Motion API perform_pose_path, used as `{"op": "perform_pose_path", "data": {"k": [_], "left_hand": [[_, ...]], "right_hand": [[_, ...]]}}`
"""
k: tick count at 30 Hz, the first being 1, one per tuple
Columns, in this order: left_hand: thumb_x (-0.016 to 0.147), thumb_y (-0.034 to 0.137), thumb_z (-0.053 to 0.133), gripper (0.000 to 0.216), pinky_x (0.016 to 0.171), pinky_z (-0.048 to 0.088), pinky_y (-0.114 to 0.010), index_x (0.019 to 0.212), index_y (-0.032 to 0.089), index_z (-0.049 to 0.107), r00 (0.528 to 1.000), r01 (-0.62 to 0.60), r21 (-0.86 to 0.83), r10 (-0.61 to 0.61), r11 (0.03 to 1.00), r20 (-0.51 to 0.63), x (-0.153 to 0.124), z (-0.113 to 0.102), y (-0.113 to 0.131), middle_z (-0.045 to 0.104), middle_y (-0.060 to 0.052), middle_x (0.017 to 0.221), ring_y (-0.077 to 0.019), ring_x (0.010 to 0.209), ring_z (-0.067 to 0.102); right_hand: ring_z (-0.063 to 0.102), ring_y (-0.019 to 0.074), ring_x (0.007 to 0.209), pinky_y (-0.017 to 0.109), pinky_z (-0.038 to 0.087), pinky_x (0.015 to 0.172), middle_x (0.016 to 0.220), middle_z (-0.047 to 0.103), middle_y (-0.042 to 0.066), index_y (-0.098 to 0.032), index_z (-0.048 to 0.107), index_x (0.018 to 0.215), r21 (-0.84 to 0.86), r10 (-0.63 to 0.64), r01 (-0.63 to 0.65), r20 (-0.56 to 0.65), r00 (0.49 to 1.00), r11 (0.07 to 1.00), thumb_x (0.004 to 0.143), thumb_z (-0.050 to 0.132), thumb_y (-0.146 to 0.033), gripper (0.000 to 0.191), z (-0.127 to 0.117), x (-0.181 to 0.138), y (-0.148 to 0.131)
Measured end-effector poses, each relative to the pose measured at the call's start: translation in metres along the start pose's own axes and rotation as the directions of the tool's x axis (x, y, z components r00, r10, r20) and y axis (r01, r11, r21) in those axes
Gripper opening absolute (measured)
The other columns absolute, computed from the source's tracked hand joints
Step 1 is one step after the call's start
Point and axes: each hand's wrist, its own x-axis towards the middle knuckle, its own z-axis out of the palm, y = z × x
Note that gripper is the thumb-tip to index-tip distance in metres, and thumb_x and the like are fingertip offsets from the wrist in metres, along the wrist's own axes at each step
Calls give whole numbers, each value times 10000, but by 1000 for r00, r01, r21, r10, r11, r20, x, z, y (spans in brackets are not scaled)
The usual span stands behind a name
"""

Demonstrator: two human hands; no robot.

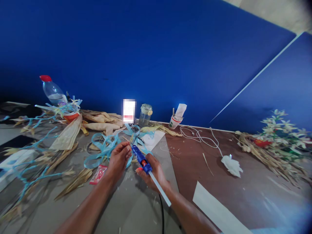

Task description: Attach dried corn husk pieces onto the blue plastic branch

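My right hand (152,170) is closed round a blue hot glue gun (140,158) with a white glue stick jutting out of its back; its nozzle points up and left. My left hand (119,156) is closed in a pinch on a thin dry husk stem (126,139) right at the gun's nozzle. Light blue ribbon strips (102,148) curl on the table just beyond both hands. The gun's black cord (162,214) runs down toward me.
Dried corn husks (102,122) and blue ribbon pieces cover the left of the table. At the back stand a plastic bottle (52,91), a glass jar (145,114) and a paper cup (175,122). A white cable (200,135), white papers and husk flowers (275,139) lie right.
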Motion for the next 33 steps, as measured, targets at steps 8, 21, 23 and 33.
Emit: {"op": "perform_pose_path", "data": {"k": [8, 21, 23, 33], "left_hand": [[578, 222, 802, 262, 468, 367, -120, 766, 131, 643, 1000, -5, -10, 5, 1000, 8, -2, 2, 1, 540, 42, 606, -18, 484, 423], [541, 219, 814, 301, 445, 361, -121, 763, 135, 630, 1000, -10, -11, 10, 1000, 17, -2, 4, 3, 538, 47, 590, -21, 469, 419], [549, 218, 810, 296, 454, 369, -119, 767, 135, 629, 1000, -4, -9, 4, 1000, 10, -2, 4, 3, 539, 46, 593, -21, 475, 427], [578, 213, 807, 283, 464, 373, -118, 784, 138, 628, 1000, -4, -19, 4, 1000, 26, -2, 2, 2, 539, 46, 604, -19, 479, 427]], "right_hand": [[481, 148, 616, 253, 362, 544, 693, 500, 3, -202, 492, 760, 4, 22, -22, 5, 1000, 1000, 802, 556, -505, 312, 2, -1, 1], [485, 153, 625, 257, 358, 541, 702, 516, 15, -193, 514, 772, -20, -2, 2, -17, 1000, 1000, 813, 535, -538, 348, 4, -2, 3], [489, 153, 632, 253, 357, 539, 710, 522, 17, -190, 516, 777, -27, 13, -13, -22, 1000, 1000, 813, 540, -530, 342, 4, -3, 3], [481, 155, 610, 262, 366, 543, 693, 511, 13, -199, 509, 760, -33, 15, -16, -20, 1000, 999, 808, 547, -522, 330, 3, -2, 2]]}}
